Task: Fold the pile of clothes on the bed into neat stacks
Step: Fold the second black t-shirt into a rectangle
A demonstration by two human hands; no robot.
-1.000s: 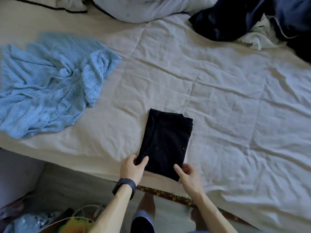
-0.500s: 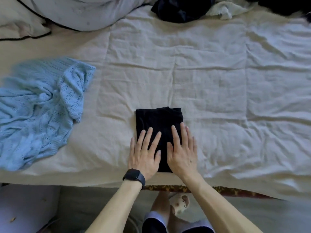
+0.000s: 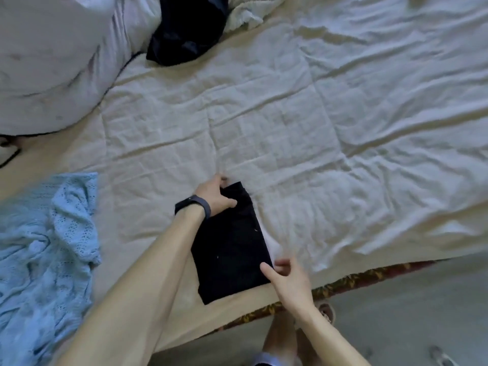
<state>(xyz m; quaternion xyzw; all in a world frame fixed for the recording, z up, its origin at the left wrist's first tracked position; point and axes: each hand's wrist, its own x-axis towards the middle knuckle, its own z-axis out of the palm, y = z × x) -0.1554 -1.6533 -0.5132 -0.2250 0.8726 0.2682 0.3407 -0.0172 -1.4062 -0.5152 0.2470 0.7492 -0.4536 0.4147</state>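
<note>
A folded black garment [image 3: 232, 249] lies on the white bed sheet [image 3: 290, 122] close to the bed's near edge. My left hand [image 3: 215, 196], with a dark band on its wrist, grips the garment's far end, thumb on top and fingers tucked under. My right hand [image 3: 286, 276] pinches the near right corner, thumb on the cloth. A crumpled light blue knit garment [image 3: 45, 249] lies at the left. A dark navy garment [image 3: 184, 30] and a pale one [image 3: 245, 14] lie bunched at the far side.
A large white pillow or duvet [image 3: 52, 62] fills the far left corner. The bed's patterned edge [image 3: 343, 281] runs along the bottom right, with grey floor [image 3: 409, 313] below it. My legs and a slipper show by the bed.
Both hands lay flat on the black garment half a second ago. Now the left hand grips its far end and the right its near corner. The garment sits turned at an angle; the camera moved.
</note>
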